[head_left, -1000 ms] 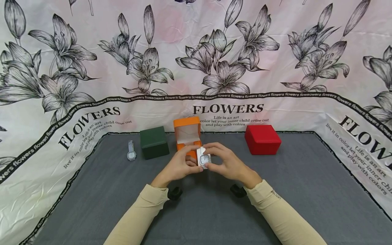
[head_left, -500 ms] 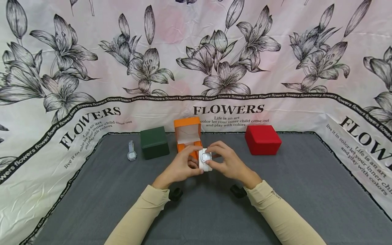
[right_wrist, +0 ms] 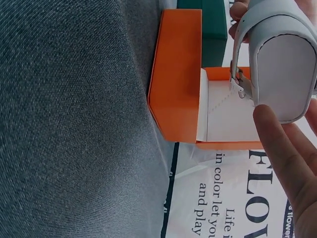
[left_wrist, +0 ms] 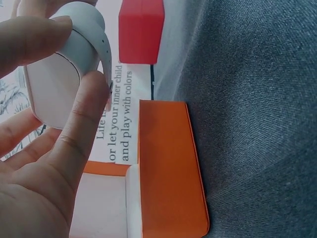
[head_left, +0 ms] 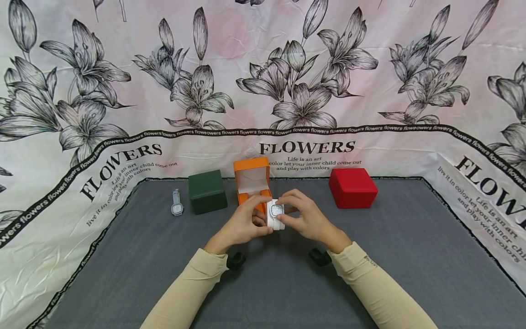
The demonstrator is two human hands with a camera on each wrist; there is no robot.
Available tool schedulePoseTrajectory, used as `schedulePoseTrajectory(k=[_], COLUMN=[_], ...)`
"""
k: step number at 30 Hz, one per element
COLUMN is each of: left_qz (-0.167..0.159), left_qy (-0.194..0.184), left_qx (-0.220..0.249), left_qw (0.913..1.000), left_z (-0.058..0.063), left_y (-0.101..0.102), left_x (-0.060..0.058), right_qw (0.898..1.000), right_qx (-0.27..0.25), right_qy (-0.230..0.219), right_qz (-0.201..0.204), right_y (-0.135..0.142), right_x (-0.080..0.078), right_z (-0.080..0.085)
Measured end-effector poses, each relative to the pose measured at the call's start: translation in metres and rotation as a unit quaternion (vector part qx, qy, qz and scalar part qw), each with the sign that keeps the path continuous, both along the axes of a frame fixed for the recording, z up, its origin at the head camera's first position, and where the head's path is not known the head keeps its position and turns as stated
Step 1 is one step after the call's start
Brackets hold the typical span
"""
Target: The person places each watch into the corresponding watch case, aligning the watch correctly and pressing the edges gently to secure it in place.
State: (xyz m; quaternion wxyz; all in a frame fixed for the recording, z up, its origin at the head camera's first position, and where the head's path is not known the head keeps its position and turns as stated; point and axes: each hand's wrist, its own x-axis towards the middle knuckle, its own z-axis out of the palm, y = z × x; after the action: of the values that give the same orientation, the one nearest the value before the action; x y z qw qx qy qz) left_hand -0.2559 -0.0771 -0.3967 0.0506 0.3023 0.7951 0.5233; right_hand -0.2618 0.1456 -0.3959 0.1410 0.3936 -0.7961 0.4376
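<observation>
A white-strapped watch [head_left: 276,210] is wrapped around a white watch cushion [right_wrist: 286,74], face up, between my two hands. My left hand [head_left: 241,223] grips its left side, with the thumb on the near end and fingers on the far end. My right hand [head_left: 307,220] pinches it from the right, thumb tip at the dial's edge. In the right wrist view the strap's loose end and buckle [right_wrist: 241,87] stand off the cushion. Just behind the hands stands an orange watch box [head_left: 251,163], lid raised, pale lining showing; the hands partly hide its base.
Left of the orange box sits a closed green box [head_left: 207,192], with a second, pale-strapped watch [head_left: 176,209] lying beside it. A closed red box [head_left: 353,188] stands at the back right. Grey cloth [head_left: 267,292] covers the table; a flower-printed sheet [head_left: 230,100] hangs behind.
Both hands and the watch on its cushion have shifted slightly right and toward me, and the right fingers changed position a little at the watch. Over the last half second almost nothing moves.
</observation>
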Motion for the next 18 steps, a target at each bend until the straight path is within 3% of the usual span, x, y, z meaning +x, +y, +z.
schedulePoseTrajectory(k=[7,13,16,18], left_qz=[0.012,0.021,0.024,0.029], left_qy=[0.002,0.008,0.004,0.004], left_qx=[-0.002,0.014,0.012,0.010], left_qw=[0.9999,0.9997,0.9996,0.9995], left_z=[0.002,0.012,0.012,0.003], left_y=[0.000,0.000,-0.002,-0.003], left_x=[0.001,0.005,0.003,-0.003], right_qw=[1.000,0.998,0.997,0.996], right_qx=[0.003,0.019,0.019,0.020], right_qy=[-0.003,-0.057,-0.077,-0.088], right_qz=[-0.001,0.009,0.022,0.028], right_y=[0.001,0.007,0.008,0.009], right_x=[-0.001,-0.004,-0.006,-0.006], right_z=[0.001,0.000,-0.001,-0.002])
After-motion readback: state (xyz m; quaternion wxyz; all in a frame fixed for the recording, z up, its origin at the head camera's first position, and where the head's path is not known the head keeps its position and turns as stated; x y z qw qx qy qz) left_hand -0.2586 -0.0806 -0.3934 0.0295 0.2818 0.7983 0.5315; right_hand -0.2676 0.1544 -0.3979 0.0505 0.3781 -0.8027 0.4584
